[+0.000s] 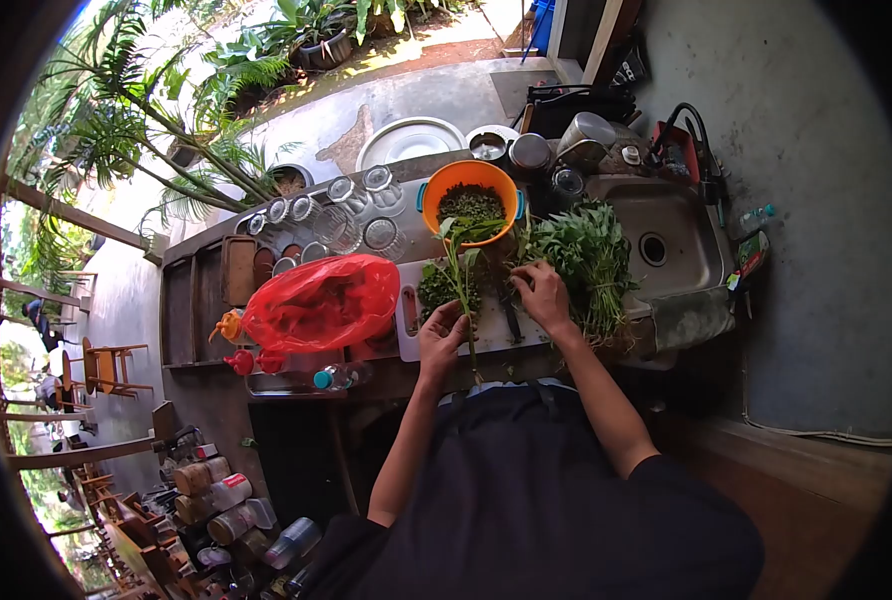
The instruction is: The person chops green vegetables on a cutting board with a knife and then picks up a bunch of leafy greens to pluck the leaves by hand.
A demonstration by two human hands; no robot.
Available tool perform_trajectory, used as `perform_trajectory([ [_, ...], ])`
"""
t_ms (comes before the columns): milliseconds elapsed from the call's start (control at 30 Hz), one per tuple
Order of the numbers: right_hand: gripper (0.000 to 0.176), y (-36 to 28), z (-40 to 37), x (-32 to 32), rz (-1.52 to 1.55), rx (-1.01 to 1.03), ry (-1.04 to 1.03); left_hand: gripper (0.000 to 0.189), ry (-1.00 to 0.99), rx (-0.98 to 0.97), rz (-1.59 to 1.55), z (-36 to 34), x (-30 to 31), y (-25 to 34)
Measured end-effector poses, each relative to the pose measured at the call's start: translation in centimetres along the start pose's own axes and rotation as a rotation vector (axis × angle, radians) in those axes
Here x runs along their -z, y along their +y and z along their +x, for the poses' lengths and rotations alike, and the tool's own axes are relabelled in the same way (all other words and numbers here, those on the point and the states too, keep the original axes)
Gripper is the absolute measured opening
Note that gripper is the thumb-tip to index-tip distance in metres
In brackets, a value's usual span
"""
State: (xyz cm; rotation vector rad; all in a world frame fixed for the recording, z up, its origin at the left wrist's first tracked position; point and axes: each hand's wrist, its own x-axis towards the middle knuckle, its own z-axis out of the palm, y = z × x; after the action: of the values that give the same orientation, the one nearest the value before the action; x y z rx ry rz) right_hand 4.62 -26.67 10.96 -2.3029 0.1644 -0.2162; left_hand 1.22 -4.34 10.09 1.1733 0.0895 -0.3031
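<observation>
My left hand (444,336) pinches a long leafy green stalk (469,325) that stands nearly upright over the white cutting board (407,318). To its right, my right hand (540,294) is closed with fingertips together; what they hold, if anything, is too small to name. Between the hands a knife (513,322) lies on the board. Chopped greens (436,288) are heaped behind my left hand. An orange basin (507,183) with cut leaves (470,208) in it stands at the back of the board. Beside my right hand lies a big bunch of leafy stalks (588,262).
Left of the board sits a red plastic bag (321,305), with upturned glasses (340,225) behind it. A bottle with a teal cap (341,377) lies at the counter's front edge. The metal sink (701,235) is on the right, with a cloth (694,322) at its front.
</observation>
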Motion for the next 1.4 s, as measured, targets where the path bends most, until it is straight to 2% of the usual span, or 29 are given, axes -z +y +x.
perform_trajectory([
  [33,0.018,-0.8,-0.4,0.4,0.143,-0.012,-0.034,0.032,0.0,0.001,0.0,0.0,-0.1,0.2],
  [67,0.018,-1.8,-1.0,0.6,0.143,-0.014,-0.034,0.031,-0.01,0.01,0.016,0.0,-0.3,0.3],
  [133,0.024,-4.7,-2.1,1.6,0.503,-0.311,-0.311,0.03,-0.028,0.021,0.033,0.1,-0.6,0.2],
  [233,0.027,-5.1,-3.1,0.7,0.604,-0.277,-0.391,0.033,-0.081,0.022,0.034,0.1,-0.6,-0.4],
  [300,0.024,-4.6,-3.2,0.2,0.625,-0.231,-0.369,0.033,-0.063,0.0,0.115,0.2,-0.7,-0.7],
  [400,0.023,-4.3,-2.9,-0.1,0.613,-0.229,-0.362,0.033,-0.084,0.011,0.062,-0.1,-0.6,-0.5],
  [467,0.022,-3.1,-2.5,-1.0,0.639,-0.28,-0.168,0.033,-0.07,0.031,0.048,-0.5,-0.9,-0.4],
  [600,0.022,-2.1,-2.2,0.1,0.686,-0.378,-0.18,0.034,-0.011,0.084,0.122,-1.1,-0.7,-0.1],
  [833,0.023,-3.6,-4.1,0.1,0.72,-0.361,-0.336,0.03,0.013,0.016,0.105,-1.0,-0.9,-0.6],
  [933,0.023,-4.3,-4.4,-0.2,0.71,-0.335,-0.35,0.027,0.046,-0.018,0.268,-1.2,-1.1,-0.8],
  [1000,0.021,-4.1,-4.4,-0.6,0.58,-0.27,-0.366,0.027,-0.027,-0.119,0.446,-1.6,-1.3,-0.7],
  [1100,0.02,-3.9,-4.2,-0.6,0.571,-0.225,-0.289,0.025,0.002,-0.081,0.502,-2.1,-1.2,-0.1],
  [1133,0.02,-3.5,-3.8,-0.5,0.57,-0.226,-0.292,0.025,0.004,-0.08,0.501,-2.3,-1.0,-0.2],
  [1200,0.02,-1.9,-2.9,-0.3,0.684,-0.417,-0.206,0.028,0.031,-0.08,0.491,-2.7,-0.7,-0.1],
  [1300,0.021,0.1,-2.7,-0.1,0.795,-0.449,-0.116,0.029,0.123,-0.028,0.418,-3.3,-0.8,0.3],
  [1367,0.024,0.2,-3.4,-0.1,0.782,-0.464,-0.151,0.03,0.116,0.021,0.312,-2.8,0.1,-0.4],
  [1400,0.026,0.3,-3.8,-0.3,0.76,-0.472,-0.247,0.03,0.106,0.07,0.206,-2.6,0.1,-0.4],
])
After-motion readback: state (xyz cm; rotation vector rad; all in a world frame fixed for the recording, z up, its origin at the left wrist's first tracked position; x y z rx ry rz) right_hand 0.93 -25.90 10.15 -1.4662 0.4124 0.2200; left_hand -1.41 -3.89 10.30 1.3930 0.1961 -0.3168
